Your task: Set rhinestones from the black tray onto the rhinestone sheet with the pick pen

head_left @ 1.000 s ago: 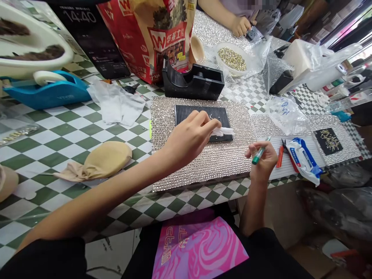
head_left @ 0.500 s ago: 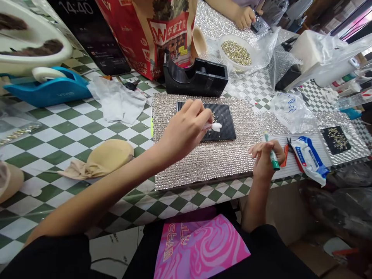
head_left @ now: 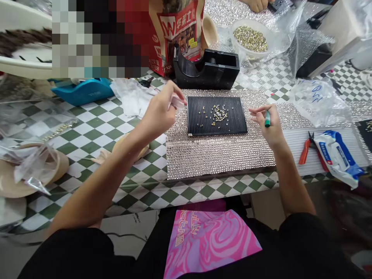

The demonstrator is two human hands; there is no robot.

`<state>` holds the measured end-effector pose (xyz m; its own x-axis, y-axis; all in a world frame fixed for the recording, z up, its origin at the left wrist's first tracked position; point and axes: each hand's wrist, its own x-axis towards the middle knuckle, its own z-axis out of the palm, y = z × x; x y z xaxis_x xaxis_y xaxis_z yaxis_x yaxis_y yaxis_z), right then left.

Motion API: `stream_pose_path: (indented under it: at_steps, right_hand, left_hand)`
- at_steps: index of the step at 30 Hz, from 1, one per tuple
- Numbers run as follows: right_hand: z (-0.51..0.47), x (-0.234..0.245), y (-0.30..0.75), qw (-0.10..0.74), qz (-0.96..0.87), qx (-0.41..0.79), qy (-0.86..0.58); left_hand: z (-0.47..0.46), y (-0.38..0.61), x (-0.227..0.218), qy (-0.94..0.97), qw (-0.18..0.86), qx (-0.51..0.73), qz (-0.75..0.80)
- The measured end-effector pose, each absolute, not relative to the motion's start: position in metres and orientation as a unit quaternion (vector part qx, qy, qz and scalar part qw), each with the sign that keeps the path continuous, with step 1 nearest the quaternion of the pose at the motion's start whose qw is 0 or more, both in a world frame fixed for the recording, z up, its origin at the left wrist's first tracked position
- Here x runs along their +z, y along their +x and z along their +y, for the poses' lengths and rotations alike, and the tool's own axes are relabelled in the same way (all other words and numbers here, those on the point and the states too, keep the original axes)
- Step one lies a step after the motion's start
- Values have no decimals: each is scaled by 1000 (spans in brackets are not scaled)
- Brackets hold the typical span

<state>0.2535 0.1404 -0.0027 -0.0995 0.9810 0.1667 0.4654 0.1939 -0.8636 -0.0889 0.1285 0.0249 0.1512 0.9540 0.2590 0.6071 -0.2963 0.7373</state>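
Observation:
A black ridged tray [head_left: 216,115] with several small gold studs scattered on it lies on a sparkling rhinestone sheet [head_left: 215,155]. My left hand [head_left: 161,110] hovers just left of the tray, pinched shut on a small white wipe [head_left: 176,102]. My right hand [head_left: 266,120] rests on the sheet at the tray's right edge, closed around a green pen-like tool [head_left: 267,118] held upright.
A black tape dispenser [head_left: 207,69] stands behind the tray, a blue one [head_left: 84,91] to the left, a red printed bag [head_left: 174,35] behind. A bowl of gold studs [head_left: 251,38], orange pliers [head_left: 306,147], a wipes pack [head_left: 337,157], beige caps. Another person's hand [head_left: 257,4] at the far edge.
My left hand has lifted off the black tray and drawn left with the white wipe, uncovering the studs. My right hand moved up beside the tray with the pen.

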Motion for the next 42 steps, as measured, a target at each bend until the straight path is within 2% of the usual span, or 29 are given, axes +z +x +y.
stream_pose_path:
  at_steps: [3, 8, 16, 25, 30, 42]
  right_hand:
    - [149, -11, 260, 352, -682, 329, -549]
    - [156, -21, 258, 354, -681, 354, -535]
    - [158, -23, 254, 372, -666, 373, -529]
    - [159, -22, 250, 394, -636, 396, -532]
    - [161, -23, 249, 420, -607, 420, -528]
    - [159, -2, 237, 453, -500, 521, -523]
  left_hand:
    - [120, -97, 28, 735, 185, 269, 594]
    - [111, -87, 25, 656, 286, 255, 650]
    - [112, -74, 4, 618, 269, 194, 713]
    - [113, -69, 8, 591, 314, 201, 715]
    - [117, -74, -3, 549, 375, 258, 701]
    - [117, -73, 1, 535, 404, 275, 689]
